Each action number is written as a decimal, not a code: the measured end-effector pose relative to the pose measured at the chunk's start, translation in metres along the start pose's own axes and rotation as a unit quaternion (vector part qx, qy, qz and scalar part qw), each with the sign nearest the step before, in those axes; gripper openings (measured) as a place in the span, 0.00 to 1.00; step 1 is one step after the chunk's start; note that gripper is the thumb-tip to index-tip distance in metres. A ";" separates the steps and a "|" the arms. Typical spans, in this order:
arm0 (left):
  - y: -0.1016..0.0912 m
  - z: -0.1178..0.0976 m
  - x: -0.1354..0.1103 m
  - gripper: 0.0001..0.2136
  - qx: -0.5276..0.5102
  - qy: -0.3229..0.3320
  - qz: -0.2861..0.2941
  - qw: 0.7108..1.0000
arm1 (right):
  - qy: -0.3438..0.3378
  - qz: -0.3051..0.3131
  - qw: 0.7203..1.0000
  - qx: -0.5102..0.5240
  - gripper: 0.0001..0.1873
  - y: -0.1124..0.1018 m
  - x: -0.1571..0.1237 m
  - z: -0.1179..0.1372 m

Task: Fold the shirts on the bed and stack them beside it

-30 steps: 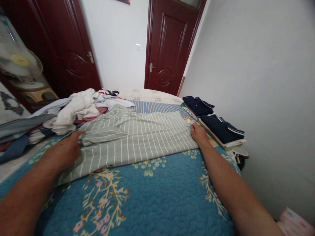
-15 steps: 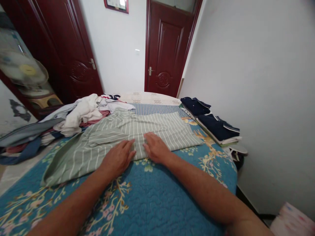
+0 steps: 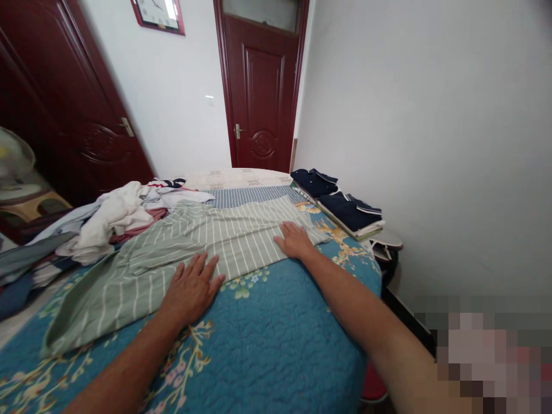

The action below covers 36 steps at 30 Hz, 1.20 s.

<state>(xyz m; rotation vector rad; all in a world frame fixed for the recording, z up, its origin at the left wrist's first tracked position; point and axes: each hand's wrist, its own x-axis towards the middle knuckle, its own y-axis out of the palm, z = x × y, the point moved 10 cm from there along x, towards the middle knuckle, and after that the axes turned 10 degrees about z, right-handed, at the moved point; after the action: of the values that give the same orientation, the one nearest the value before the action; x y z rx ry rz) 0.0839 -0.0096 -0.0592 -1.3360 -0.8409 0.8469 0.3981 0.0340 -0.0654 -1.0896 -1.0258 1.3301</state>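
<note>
A green garment with white stripes lies spread across a blue flowered quilt on a bed. My left hand rests flat on the garment's near edge, fingers spread and open. My right hand lies flat on the garment's right part, fingers stretched out. Neither hand grips anything.
A heap of unfolded clothes lies at the left of the bed. Folded dark blue garments are stacked at the right by the white wall. Two dark red doors stand beyond. A fan sits at far left.
My hands went from the garment's outer edges to its middle, then slid apart again, the right one toward the right end. The view has shifted right and the garment lies flatter.
</note>
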 end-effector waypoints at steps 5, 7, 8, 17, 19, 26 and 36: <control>0.004 0.003 0.001 0.32 0.003 0.003 -0.001 1.000 | 0.055 -0.091 0.993 0.048 0.29 -0.035 -0.007 -0.082; 0.004 0.003 0.001 0.34 -0.002 0.009 -0.009 1.000 | 0.102 -0.150 0.979 0.096 0.26 -0.053 -0.018 -0.119; 0.005 0.003 0.001 0.36 -0.004 0.012 -0.011 1.000 | 0.129 -0.172 0.970 0.115 0.25 -0.059 -0.026 -0.137; 0.006 0.005 0.003 0.40 -0.022 0.014 -0.019 0.999 | 0.139 -0.122 0.969 0.164 0.11 -0.055 -0.079 -0.184; 0.005 0.004 0.003 0.40 -0.022 0.017 -0.024 0.999 | 0.119 -0.115 0.973 0.161 0.12 -0.052 -0.083 -0.176; 0.006 0.005 0.004 0.39 -0.015 0.021 -0.024 0.999 | 0.143 -0.106 0.978 0.105 0.16 -0.050 -0.081 -0.163; 0.005 0.005 0.002 0.38 -0.025 0.018 -0.040 0.999 | 0.110 -0.192 0.946 0.236 0.13 -0.055 -0.073 -0.165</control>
<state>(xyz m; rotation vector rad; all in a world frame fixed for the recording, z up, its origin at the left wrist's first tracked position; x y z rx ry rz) 0.0802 -0.0049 -0.0634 -1.3485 -0.8860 0.7426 0.5709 -0.0381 -0.0425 -0.6162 -0.6606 1.0340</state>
